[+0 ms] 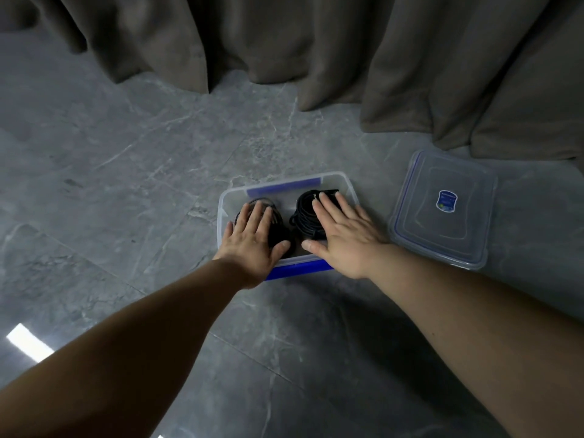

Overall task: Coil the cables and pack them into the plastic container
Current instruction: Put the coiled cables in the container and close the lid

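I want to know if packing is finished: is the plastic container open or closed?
Open. The container has no cover on; its lid lies flat on the floor to its right.

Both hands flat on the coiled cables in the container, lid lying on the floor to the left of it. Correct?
Not quite. The head view shows the lid on the floor to the right of the container, not left. The left hand and right hand do press flat on the cables.

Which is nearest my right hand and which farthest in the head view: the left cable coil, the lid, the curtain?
From the right hand:
1. Lid, on the floor just to its right.
2. Left cable coil, under the left hand.
3. Curtain, far behind.
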Demonstrator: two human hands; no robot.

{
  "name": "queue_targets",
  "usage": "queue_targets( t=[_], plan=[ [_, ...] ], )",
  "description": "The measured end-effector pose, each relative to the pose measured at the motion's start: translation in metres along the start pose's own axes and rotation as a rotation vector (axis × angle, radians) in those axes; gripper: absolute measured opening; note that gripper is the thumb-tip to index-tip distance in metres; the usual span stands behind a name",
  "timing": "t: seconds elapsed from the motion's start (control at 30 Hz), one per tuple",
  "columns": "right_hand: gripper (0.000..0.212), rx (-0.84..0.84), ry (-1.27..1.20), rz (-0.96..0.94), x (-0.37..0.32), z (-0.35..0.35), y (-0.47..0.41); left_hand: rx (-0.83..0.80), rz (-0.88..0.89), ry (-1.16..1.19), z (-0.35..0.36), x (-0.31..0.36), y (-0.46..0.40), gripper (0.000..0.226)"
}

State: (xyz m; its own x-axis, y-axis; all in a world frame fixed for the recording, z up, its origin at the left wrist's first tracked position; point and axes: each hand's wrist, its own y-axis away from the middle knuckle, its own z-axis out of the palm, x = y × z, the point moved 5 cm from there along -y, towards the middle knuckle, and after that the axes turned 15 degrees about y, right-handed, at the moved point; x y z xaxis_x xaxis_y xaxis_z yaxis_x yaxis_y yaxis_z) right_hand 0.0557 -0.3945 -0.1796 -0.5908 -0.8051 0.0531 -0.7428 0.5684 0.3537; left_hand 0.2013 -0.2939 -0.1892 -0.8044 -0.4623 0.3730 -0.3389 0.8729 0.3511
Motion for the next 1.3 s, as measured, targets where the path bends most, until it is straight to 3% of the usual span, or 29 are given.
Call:
queue_targets(
  t=[0.3,0.6,1.03,1.17,1.3],
  plan=[
    [0.077,0.076,-0.043,0.052,0.034,-0.011,0.033,0.029,0.169,0.051,-0.013,0.077,0.002,0.074],
    [0.081,0.014,-0.169,0.389,0.148,0.037,0.088,-0.076,0.353,0.097,0.047,0.202,-0.031,0.074],
    [0.079,-0.201,-0.431,0.661,0.206,0.111,0.099,-0.132,0.02,0.424,0.12,0.227,-0.078,0.077],
    [0.076,-0.148,-0.483,0.702,0.21,0.109,0.097,-0.084,0.002,0.464,0.118,0.227,-0.084,0.08],
    [0.067,0.013,-0.659,0.785,0.21,0.096,0.1,-0.005,-0.031,0.516,0.109,0.225,-0.079,0.081]
  ],
)
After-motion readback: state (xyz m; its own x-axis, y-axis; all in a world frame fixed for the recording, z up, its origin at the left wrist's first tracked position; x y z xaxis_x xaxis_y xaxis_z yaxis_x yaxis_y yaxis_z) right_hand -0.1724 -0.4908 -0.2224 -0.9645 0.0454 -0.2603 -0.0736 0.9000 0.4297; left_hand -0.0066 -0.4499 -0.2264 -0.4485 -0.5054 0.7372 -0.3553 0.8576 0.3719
